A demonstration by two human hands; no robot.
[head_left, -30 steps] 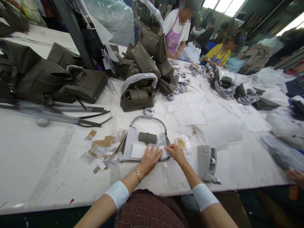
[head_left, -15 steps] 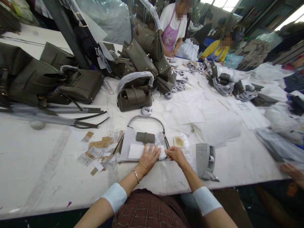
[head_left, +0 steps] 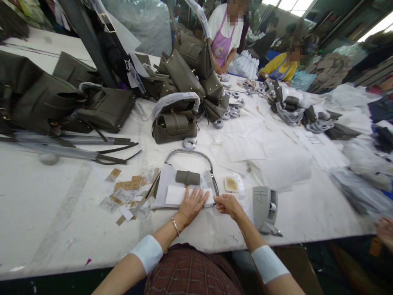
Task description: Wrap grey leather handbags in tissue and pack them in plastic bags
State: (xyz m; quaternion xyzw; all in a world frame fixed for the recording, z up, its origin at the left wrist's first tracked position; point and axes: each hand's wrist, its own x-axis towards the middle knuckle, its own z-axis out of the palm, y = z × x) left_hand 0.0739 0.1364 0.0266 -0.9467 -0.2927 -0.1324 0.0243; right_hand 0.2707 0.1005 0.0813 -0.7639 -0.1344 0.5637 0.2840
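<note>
A small dark olive handbag (head_left: pixel 188 178) lies on the white table with its handle arched away from me. White wrapping paper (head_left: pixel 176 196) covers its lower front. My left hand (head_left: pixel 192 206) rests flat on that paper with the fingers spread. At the bag's right edge, my right hand (head_left: pixel 225 204) is closed in a pinch; what lies between the fingertips is too small to make out. A square dish with yellowish content (head_left: pixel 231 184) sits just beyond my right hand. A grey tape dispenser (head_left: pixel 263 209) stands farther right.
Tags and small plastic packets (head_left: pixel 130 184) are scattered left of the bag. An upright olive handbag (head_left: pixel 174 128) stands behind, near piled bags (head_left: pixel 104 107) and loose straps (head_left: pixel 118 154). White sheets (head_left: pixel 242 145) lie back right. Two people work across the table; another person's hand (head_left: pixel 385 230) is at far right.
My right hand has shifted very slightly, its fingers still together at the bag's right edge. The other person's hand at the far right has moved right.
</note>
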